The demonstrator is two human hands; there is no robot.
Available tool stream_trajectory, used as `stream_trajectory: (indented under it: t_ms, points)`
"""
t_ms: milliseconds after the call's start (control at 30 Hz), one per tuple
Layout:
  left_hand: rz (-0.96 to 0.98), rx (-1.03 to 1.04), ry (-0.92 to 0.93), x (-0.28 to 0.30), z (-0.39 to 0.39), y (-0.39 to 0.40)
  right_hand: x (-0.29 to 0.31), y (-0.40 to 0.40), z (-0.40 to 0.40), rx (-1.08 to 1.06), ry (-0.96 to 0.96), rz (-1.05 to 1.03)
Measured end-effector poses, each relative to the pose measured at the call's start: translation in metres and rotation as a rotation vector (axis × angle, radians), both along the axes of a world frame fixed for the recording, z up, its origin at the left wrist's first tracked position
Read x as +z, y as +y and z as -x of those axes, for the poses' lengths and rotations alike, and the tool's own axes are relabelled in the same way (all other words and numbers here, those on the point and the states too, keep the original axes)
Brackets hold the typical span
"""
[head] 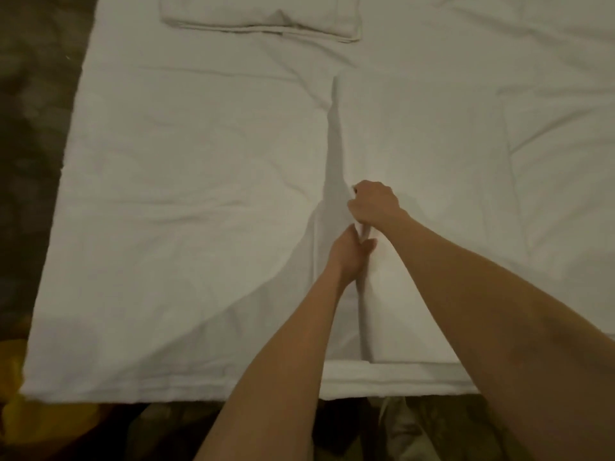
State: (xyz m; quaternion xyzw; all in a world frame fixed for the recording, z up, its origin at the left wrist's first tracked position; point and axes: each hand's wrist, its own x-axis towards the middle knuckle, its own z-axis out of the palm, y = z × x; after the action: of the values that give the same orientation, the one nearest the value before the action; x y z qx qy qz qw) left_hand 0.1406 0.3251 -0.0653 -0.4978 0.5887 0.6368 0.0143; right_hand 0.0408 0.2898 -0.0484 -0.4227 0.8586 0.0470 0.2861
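Nearest the lens, two bare forearms ran up from the bottom of the view and met over the white towel (432,168), which lay spread on the right half of the bed (166,201), its near hem along the mattress edge. The left hand (349,257) pinched the towel's left edge, thumb and fingers curled round a raised ridge of cloth. The right hand (374,206), just beyond it and almost touching, was fisted on the same edge a little farther up. That edge stood off the sheet and threw a long shadow to its left. A folded towel (259,21) sat well apart at the far end, and something yellow (13,410) showed on the floor at the lower left.

The work looked like a lengthwise fold just begun. Both grips sat close together at the middle of a long edge, so the far and near corners would probably sag or trail as it was carried across, skewing the fold. The fingers might also catch the white bedsheet beneath and drag it into wrinkles
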Motion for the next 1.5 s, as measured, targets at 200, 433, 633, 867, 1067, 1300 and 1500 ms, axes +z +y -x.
stream_trajectory:
  t_ms: [200, 433, 633, 867, 1067, 1300, 1500]
  points:
    - [0.092, 0.053, -0.102, -0.018, -0.115, -0.054, -0.007, -0.052, -0.1, 0.047, -0.143, 0.109]
    - [-0.085, 0.127, -0.281, -0.012, -0.243, -0.071, -0.015, -0.074, -0.215, 0.128, -0.208, 0.081]
    - [-0.363, -0.156, -0.355, -0.012, -0.258, -0.052, -0.018, -0.086, -0.22, 0.182, -0.092, -0.079]
    - [-0.036, -0.371, -0.169, 0.017, -0.185, -0.038, 0.008, -0.083, -0.184, 0.131, -0.188, 0.137]
    - [0.031, -0.329, 0.131, 0.09, -0.07, 0.01, 0.062, -0.076, -0.069, 0.125, -0.138, 0.251]
    - [0.095, -0.443, 0.094, 0.111, 0.098, 0.091, 0.092, -0.002, 0.138, -0.047, -0.071, 0.405]
    - [-0.051, -0.582, 0.068, 0.101, 0.214, 0.162, 0.06, 0.085, 0.277, -0.297, -0.039, 0.443]
